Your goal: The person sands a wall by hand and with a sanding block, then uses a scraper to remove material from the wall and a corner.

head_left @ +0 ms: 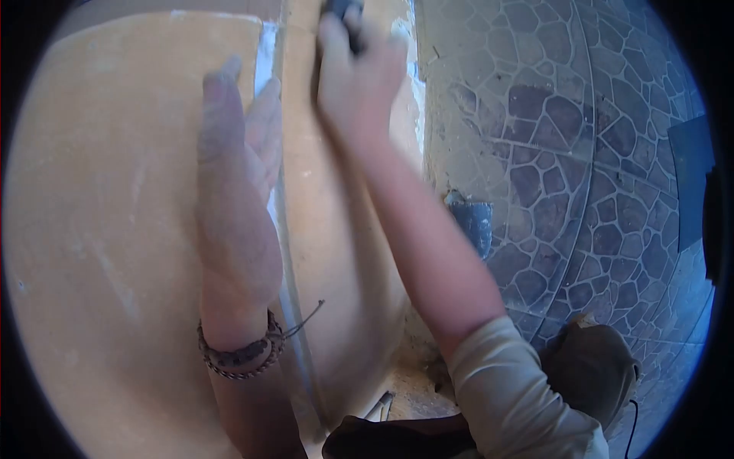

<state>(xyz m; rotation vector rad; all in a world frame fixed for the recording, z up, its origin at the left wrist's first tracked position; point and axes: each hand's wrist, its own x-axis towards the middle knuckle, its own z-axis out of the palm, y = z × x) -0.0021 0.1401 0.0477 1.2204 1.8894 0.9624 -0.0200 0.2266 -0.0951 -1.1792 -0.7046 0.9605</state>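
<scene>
My left hand is stretched out edge-on over a broad tan panel, beside a whitish seam strip. Its fingers are extended and hold nothing. Cord bracelets circle that wrist. Farther up, my right hand grips a small dark block-like tool against the narrower tan strip right of the seam. Motion blur and the fingers hide most of the tool, so its exact kind cannot be told.
Along the strip's right edge runs a chipped white border. A stone-patterned floor lies beyond it, with a grey flat-bladed piece near my right forearm. A blue panel stands at far right. My dark-clothed knee shows low right.
</scene>
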